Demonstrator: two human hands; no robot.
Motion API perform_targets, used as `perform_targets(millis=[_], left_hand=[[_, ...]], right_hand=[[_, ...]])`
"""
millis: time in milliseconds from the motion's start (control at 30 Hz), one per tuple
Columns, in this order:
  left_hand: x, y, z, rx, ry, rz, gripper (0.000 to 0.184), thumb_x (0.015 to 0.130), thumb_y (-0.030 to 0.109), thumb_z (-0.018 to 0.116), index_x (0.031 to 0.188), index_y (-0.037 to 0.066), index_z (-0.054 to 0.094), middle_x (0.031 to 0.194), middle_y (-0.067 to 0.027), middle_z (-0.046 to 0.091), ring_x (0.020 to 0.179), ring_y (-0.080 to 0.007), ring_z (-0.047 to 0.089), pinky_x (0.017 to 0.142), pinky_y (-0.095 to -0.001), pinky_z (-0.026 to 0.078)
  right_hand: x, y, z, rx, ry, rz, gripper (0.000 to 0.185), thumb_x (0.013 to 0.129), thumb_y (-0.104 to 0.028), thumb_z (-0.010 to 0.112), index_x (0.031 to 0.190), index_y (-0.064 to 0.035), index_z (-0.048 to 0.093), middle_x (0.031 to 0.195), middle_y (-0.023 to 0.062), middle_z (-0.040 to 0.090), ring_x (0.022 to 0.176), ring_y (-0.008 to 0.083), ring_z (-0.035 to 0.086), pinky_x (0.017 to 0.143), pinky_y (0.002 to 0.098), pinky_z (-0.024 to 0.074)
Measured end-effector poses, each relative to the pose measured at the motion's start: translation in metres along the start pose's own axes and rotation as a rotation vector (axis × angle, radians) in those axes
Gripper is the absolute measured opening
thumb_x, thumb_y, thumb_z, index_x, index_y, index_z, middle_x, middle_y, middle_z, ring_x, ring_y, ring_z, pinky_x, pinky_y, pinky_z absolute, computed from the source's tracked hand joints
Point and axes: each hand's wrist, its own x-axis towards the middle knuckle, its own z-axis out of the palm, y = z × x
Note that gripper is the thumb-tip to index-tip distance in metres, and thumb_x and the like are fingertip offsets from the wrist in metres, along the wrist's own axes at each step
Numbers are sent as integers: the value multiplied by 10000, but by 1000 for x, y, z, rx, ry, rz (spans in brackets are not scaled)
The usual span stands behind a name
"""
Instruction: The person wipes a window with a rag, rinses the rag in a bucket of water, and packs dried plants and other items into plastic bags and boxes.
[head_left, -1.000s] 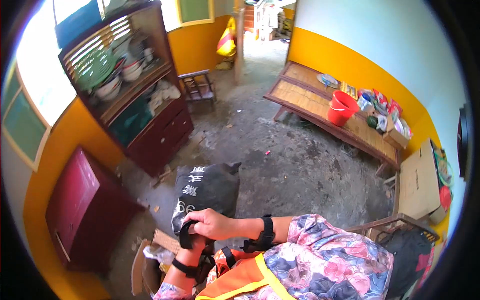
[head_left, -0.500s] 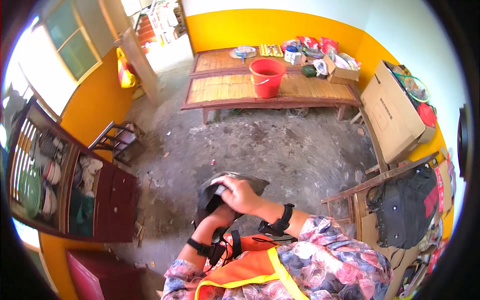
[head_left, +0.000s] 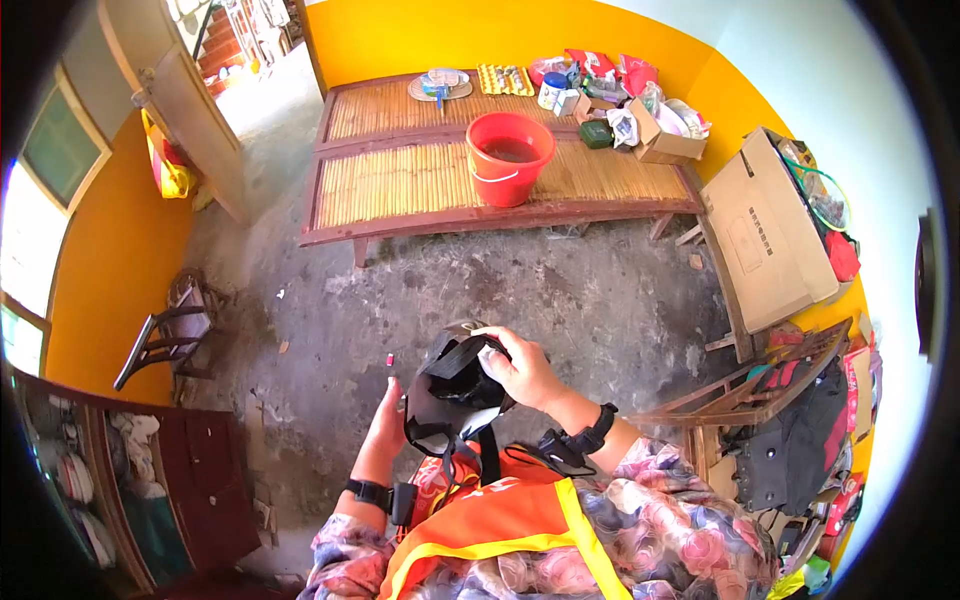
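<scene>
A black fabric item, which looks like a bag with a pale grey lining and dark straps, is held in front of my orange apron. Its mouth faces up and shows the dark inside. My right hand grips the upper right rim, thumb on the inner side. Along the left side of the bag lies my left hand, its visible digit stretched upward and apart from the rim; its other fingers are partly hidden. Both wrists carry black straps with small devices.
A red bucket stands on a low bamboo-topped bed with boxes and packets. A large carton and wooden frame are at right. At left are a chair and a dark red cabinet. A small red object lies on the floor.
The black bag has been turned and opened, showing its pale lining. My left hand has come from its mouth to its left side; my right hand has shifted to the right rim. The view has shifted.
</scene>
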Motion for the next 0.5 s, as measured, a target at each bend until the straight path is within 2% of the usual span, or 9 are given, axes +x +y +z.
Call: perform_targets(millis=[100, 167, 233, 300, 333, 367, 400, 467, 500], left_hand=[[3, 70, 53, -512, -359, -33, 715, 802, 647, 339, 1226, 83, 447, 1200, -145, 498, 1061, -306, 506, 917, -420, 392], [28, 94, 65, -519, -376, -19, 732, 794, 661, 331, 1236, 85, 424, 1214, -130, 486, 1067, -283, 504, 901, -420, 403], [63, 120, 69, -527, -390, -1, 750, 786, 674, 322, 1247, 88, 401, 1229, -115, 474, 1073, -259, 501, 886, -420, 415], [111, 137, 69, -505, -275, 33, 471, 812, 457, 480, 1081, 71, 498, 1004, -88, 565, 875, -235, 564, 767, -382, 465], [131, 149, 71, -495, -216, 58, 335, 824, 349, 559, 997, 62, 547, 892, -75, 611, 776, -223, 595, 708, -364, 490], [146, 164, 73, -523, -158, 3, 177, 796, 164, 560, 900, 21, 553, 827, -105, 612, 690, -227, 601, 670, -362, 510], [168, 175, 72, -530, -142, 19, 177, 796, 164, 560, 900, 21, 553, 827, -105, 612, 690, -227, 601, 670, -362, 510], [199, 198, 68, -406, 40, 123, 154, 758, 64, 535, 898, 0, 544, 809, -108, 601, 686, -237, 596, 669, -369, 513], [213, 211, 62, -416, 122, 70, 234, 691, -31, 500, 921, -7, 536, 815, -107, 592, 700, -247, 595, 662, -366, 515]], right_hand=[[49, 19, 5, -108, -85, -71, 339, 758, -5, 487, 1083, -98, 513, 888, 155, 582, 853, 322, 550, 764, 376, 446], [74, 36, 16, -134, -166, -101, 387, 722, 6, 495, 1074, -150, 535, 778, 120, 579, 773, 292, 534, 711, 375, 450], [103, 72, 31, -198, -276, -179, 346, 682, 6, 526, 1008, -95, 586, 776, 107, 567, 763, 271, 532, 713, 356, 440], [132, 109, 45, -283, -411, -253, 284, 637, -29, 566, 918, -64, 599, 780, 104, 573, 763, 278, 519, 716, 354, 430], [146, 135, 57, -261, -356, -378, 171, 644, -85, 583, 813, -60, 593, 778, 93, 572, 798, 286, 505, 753, 358, 415], [158, 148, 60, -409, -449, -401, 146, 653, -108, 587, 792, -63, 590, 783, 91, 571, 808, 287, 498, 772, 362, 409], [180, 161, 59, -562, -539, -437, 127, 661, -130, 590, 771, -66, 587, 789, 88, 571, 818, 289, 491, 790, 367, 403], [225, 161, 50, -478, -619, -479, 140, 674, -145, 591, 783, -57, 593, 818, 101, 573, 837, 290, 490, 792, 366, 404], [242, 159, 45, -412, -687, -499, 155, 686, -159, 592, 795, -49, 599, 847, 113, 575, 855, 291, 490, 794, 365, 406]])
